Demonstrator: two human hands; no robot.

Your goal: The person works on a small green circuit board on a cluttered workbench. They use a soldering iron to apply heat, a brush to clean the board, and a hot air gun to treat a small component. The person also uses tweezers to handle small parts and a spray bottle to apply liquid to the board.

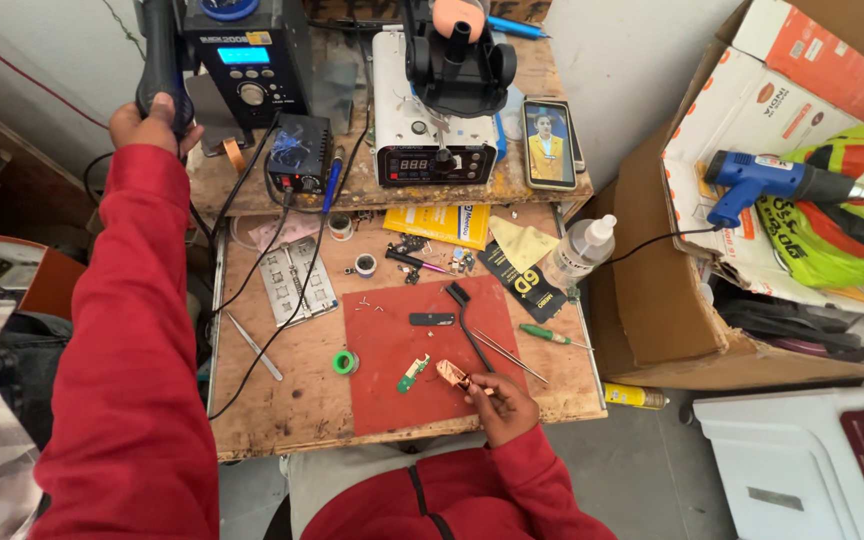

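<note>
My left hand, arm stretched out in a red sleeve, grips the black handle of a hot-air tool at the far left of the raised shelf, beside a black rework station with a lit display. My right hand rests at the front edge of a red work mat and pinches a small copper-coloured part. A small green circuit board lies on the mat just left of that part. A black brush and tweezers lie close to the right hand.
A white unit with a red digit display and a phone stand on the shelf. A metal plate, a green tape roll, a green screwdriver and a clear bottle lie about. A blue glue gun sits in a cardboard box at right.
</note>
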